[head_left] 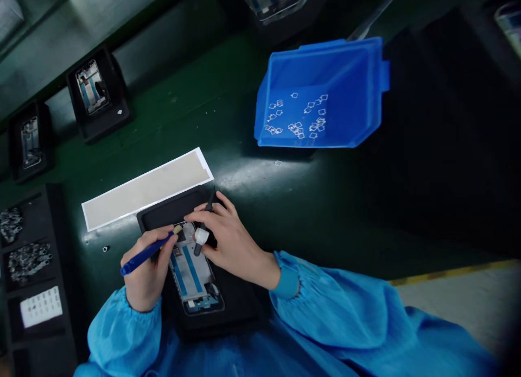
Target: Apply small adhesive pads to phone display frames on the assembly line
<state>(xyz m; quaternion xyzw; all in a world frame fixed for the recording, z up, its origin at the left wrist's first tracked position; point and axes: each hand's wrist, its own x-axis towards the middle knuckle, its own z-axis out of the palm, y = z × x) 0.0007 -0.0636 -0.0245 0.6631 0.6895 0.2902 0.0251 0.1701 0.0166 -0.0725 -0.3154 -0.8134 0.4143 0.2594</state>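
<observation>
My left hand [142,284] is closed around a blue pen-like stick [146,256], its pale tip end close to the top of an open phone housing [189,271]. Across that housing's upper right side reaches my right hand [238,252], bent round a slim black tool [198,250] with a white piece [201,236] around it. The tool's exact kind cannot be made out. The housing shows a silvery inside with two blue strips and lies in a black tray [163,211]. My fingers hide part of its upper end.
A blue bin [321,67] with several small white frames stands beyond my right hand. A beige strip with white edges [146,189] lies behind the tray. Further left are phone trays [101,128] and a black compartment box [57,246] with small parts.
</observation>
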